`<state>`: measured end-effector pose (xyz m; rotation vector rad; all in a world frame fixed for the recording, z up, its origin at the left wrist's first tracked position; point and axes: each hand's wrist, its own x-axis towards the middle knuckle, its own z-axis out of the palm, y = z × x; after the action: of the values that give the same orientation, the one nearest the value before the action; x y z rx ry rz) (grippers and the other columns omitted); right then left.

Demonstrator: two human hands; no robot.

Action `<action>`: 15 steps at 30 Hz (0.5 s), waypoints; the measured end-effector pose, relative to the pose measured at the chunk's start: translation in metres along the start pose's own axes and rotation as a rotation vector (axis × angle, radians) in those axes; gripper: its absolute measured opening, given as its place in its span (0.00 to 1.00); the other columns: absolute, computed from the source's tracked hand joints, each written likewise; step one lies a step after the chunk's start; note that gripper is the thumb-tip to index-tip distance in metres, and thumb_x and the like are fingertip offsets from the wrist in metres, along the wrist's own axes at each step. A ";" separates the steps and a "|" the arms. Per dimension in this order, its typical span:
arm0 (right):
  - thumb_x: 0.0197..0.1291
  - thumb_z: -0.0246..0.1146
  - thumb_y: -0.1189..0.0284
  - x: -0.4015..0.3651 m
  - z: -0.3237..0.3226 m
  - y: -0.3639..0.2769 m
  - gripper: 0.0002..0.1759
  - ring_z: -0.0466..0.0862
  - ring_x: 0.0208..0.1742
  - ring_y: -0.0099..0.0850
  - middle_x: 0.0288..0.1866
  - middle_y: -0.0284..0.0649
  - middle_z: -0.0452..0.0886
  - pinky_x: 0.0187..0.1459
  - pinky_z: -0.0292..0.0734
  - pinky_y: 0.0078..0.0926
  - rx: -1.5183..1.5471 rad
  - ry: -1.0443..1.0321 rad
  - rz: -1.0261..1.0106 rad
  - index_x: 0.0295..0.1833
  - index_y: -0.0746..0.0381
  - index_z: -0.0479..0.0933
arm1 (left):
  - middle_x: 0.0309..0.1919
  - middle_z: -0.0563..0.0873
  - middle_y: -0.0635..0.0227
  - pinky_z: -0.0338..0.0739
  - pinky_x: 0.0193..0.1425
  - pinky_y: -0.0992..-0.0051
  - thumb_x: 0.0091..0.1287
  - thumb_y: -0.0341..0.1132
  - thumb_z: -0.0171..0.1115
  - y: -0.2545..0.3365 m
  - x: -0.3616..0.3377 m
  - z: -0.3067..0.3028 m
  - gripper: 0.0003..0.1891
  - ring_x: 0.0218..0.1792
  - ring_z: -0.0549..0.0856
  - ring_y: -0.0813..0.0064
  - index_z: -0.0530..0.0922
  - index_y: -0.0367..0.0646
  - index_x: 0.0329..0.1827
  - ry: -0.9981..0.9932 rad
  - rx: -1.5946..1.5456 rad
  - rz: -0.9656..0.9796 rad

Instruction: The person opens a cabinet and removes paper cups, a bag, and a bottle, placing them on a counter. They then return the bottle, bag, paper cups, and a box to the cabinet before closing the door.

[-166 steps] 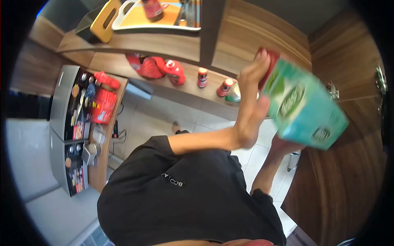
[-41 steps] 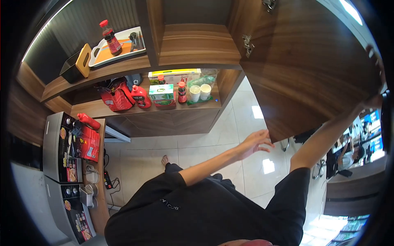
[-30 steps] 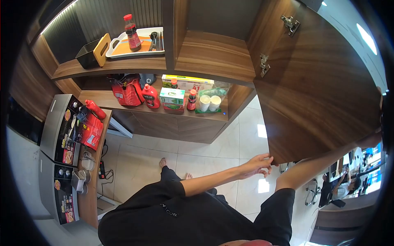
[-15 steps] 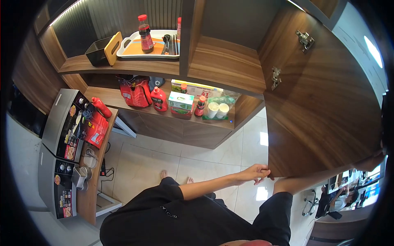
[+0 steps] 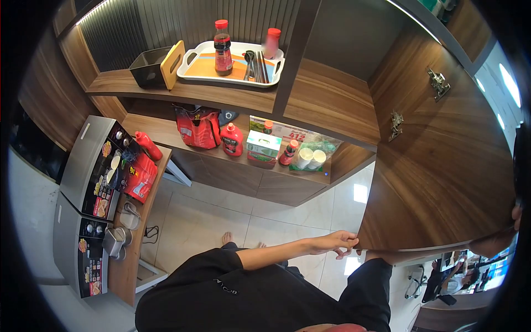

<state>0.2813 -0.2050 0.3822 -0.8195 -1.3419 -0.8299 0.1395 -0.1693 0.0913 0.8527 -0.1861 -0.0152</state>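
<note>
The cabinet door (image 5: 442, 182) is a broad slab of dark walnut-grain wood, swung wide open. It fills the right side of the view. Two metal hinges (image 5: 396, 119) sit along its upper left side, where it meets the cabinet. Its lower edge runs from a corner near the middle of the view out to the dim right rim.

Left of the door at hinge height is a bare wooden compartment shelf (image 5: 332, 99). Further left of the door and lower, an open shelf carries a green carton (image 5: 264, 146), a red bottle (image 5: 232, 139) and two white paper cups (image 5: 310, 159). Well above and left of the door, a white tray (image 5: 206, 71) holds a sauce bottle (image 5: 223, 40). Below the door's lower edge lies pale tiled floor (image 5: 276, 216).

The left hand (image 5: 336, 243) is at the end of an arm stretched straight out from the black sleeve. Its fingers are loosely spread and hold nothing, and the fingertips touch the door's lower left corner. The right arm runs under the lower edge to the right hand (image 5: 494, 243) at the door's far right corner. That hand is shadowed, and I cannot tell whether it grips the edge.
</note>
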 end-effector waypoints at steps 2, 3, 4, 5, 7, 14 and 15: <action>0.73 0.40 0.65 0.004 0.012 -0.004 0.25 0.73 0.64 0.47 0.60 0.60 0.73 0.71 0.64 0.46 -0.012 0.000 -0.010 0.60 0.74 0.70 | 0.42 0.81 0.73 0.69 0.31 0.79 0.76 0.55 0.52 0.008 -0.013 -0.006 0.21 0.28 0.70 0.85 0.77 0.45 0.49 -0.002 -0.023 -0.010; 0.73 0.40 0.65 0.006 0.018 -0.006 0.25 0.73 0.64 0.47 0.60 0.61 0.73 0.71 0.64 0.46 -0.019 -0.001 -0.020 0.60 0.75 0.70 | 0.42 0.81 0.73 0.69 0.31 0.79 0.77 0.55 0.52 0.012 -0.019 -0.009 0.21 0.29 0.70 0.85 0.77 0.45 0.49 0.005 -0.048 -0.019; 0.73 0.40 0.65 0.007 0.024 -0.009 0.25 0.73 0.64 0.48 0.60 0.61 0.73 0.71 0.64 0.46 -0.024 -0.001 -0.025 0.60 0.75 0.70 | 0.41 0.80 0.73 0.69 0.31 0.78 0.77 0.55 0.52 0.014 -0.026 -0.012 0.21 0.29 0.71 0.85 0.77 0.45 0.50 0.011 -0.072 -0.027; 0.73 0.40 0.66 0.010 0.030 -0.011 0.25 0.73 0.64 0.48 0.60 0.61 0.73 0.71 0.64 0.46 -0.030 -0.005 -0.033 0.60 0.75 0.70 | 0.41 0.80 0.73 0.69 0.31 0.78 0.77 0.54 0.51 0.016 -0.032 -0.015 0.20 0.30 0.71 0.85 0.77 0.45 0.50 0.017 -0.098 -0.035; 0.73 0.40 0.66 0.016 0.042 -0.013 0.25 0.73 0.64 0.48 0.61 0.62 0.73 0.72 0.64 0.46 -0.054 -0.015 -0.038 0.60 0.76 0.70 | 0.41 0.80 0.73 0.69 0.31 0.78 0.77 0.53 0.51 0.021 -0.044 -0.023 0.20 0.30 0.70 0.84 0.76 0.45 0.50 0.034 -0.150 -0.018; 0.72 0.40 0.68 0.042 0.094 -0.019 0.25 0.73 0.65 0.49 0.61 0.63 0.74 0.72 0.64 0.47 -0.150 -0.049 -0.077 0.60 0.78 0.70 | 0.35 0.78 0.73 0.70 0.31 0.76 0.77 0.52 0.52 0.057 -0.085 -0.042 0.17 0.30 0.71 0.81 0.76 0.47 0.42 0.209 -0.311 -0.017; 0.72 0.40 0.68 0.044 0.103 -0.020 0.25 0.73 0.65 0.50 0.61 0.63 0.74 0.72 0.64 0.47 -0.149 -0.059 -0.105 0.61 0.78 0.70 | 0.34 0.78 0.73 0.70 0.31 0.75 0.77 0.51 0.52 0.064 -0.090 -0.045 0.17 0.31 0.71 0.80 0.75 0.47 0.41 0.246 -0.343 -0.024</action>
<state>0.2168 -0.1265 0.4327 -0.9011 -1.3964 -1.0046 0.0548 -0.0853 0.0962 0.5082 0.0578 0.0340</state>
